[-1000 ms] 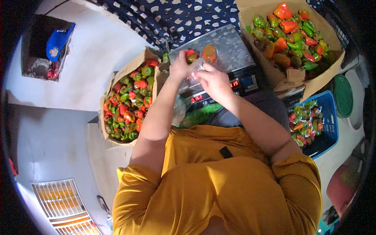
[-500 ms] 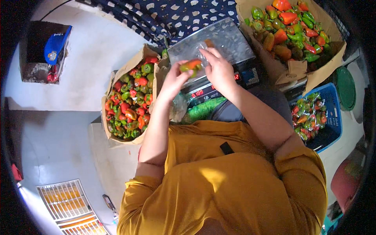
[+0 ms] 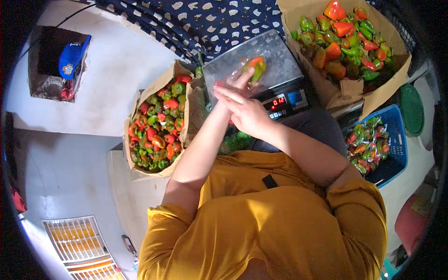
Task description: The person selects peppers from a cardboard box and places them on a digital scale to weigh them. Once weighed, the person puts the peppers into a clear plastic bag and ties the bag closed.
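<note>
On the metal plate of a digital scale lies a red-and-green bell pepper within a clear plastic bag. My left hand reaches forward into the bag, its fingers against the pepper; its back and wrist are partly covered. Crossing over the left wrist, my right hand points left with long fingers together at the bag's near edge, seemingly pinching the film; the exact grip is hard to see. Something small and red shows by the right fingertips. Below the hands, a lit red display faces me.
At left stands an open paper sack of small red and green peppers. Another paper sack of larger peppers is at upper right. Below it, a blue crate holds bagged peppers, beside a green lid. Patterned dark cloth hangs behind the scale.
The pepper has gone from above the scale's near side, up and right into the bag on the plate. My right hand has drawn back left, crossing over my left wrist.
</note>
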Demonstrator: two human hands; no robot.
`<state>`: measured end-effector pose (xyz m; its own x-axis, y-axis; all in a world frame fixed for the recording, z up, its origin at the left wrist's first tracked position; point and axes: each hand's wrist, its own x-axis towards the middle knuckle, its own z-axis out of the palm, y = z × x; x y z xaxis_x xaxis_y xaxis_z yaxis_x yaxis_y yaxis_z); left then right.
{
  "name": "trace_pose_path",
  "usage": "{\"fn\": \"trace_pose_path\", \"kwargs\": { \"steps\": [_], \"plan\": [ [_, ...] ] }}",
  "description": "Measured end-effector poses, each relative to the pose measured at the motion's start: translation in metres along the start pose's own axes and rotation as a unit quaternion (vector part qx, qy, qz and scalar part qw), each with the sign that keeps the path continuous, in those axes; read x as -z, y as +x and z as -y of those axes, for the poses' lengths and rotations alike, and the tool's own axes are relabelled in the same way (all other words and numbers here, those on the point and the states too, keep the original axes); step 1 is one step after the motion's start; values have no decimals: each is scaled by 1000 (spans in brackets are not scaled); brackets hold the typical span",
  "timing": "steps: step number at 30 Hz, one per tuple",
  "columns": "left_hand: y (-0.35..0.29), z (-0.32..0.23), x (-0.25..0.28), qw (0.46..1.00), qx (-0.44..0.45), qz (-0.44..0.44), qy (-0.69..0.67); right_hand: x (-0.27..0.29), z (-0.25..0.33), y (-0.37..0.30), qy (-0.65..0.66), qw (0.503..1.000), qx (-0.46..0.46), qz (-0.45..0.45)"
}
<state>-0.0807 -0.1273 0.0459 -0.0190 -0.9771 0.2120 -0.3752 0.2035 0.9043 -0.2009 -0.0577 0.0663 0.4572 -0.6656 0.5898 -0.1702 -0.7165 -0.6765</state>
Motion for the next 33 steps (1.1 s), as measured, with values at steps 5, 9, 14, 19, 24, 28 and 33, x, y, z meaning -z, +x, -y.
{"fn": "trace_pose_path", "kwargs": {
  "steps": [5, 9, 14, 19, 24, 28, 33],
  "plan": [
    [18, -8, -26, 980, -39, 15, 195, -6, 10, -7, 55, 996, 63, 38],
    [22, -12, -44, 957, -107, -2, 270, -6, 28, -15, 73, 991, 25, 109],
    [22, 2, -52, 936, -154, 7, 317, -15, 15, -16, 66, 995, 31, 63],
    [16, 16, -44, 940, -173, 32, 291, -15, 12, -15, 82, 994, 23, 69],
    [10, 23, -41, 964, -91, 66, 240, -2, 1, -9, 97, 993, -63, -37],
    [6, 46, -10, 992, -52, 116, 14, -5, -8, 2, 132, 979, -88, -129],
    [-17, -19, -8, 906, 283, 59, -308, -11, -48, 1, 205, 925, -213, -240]
  ]
}}
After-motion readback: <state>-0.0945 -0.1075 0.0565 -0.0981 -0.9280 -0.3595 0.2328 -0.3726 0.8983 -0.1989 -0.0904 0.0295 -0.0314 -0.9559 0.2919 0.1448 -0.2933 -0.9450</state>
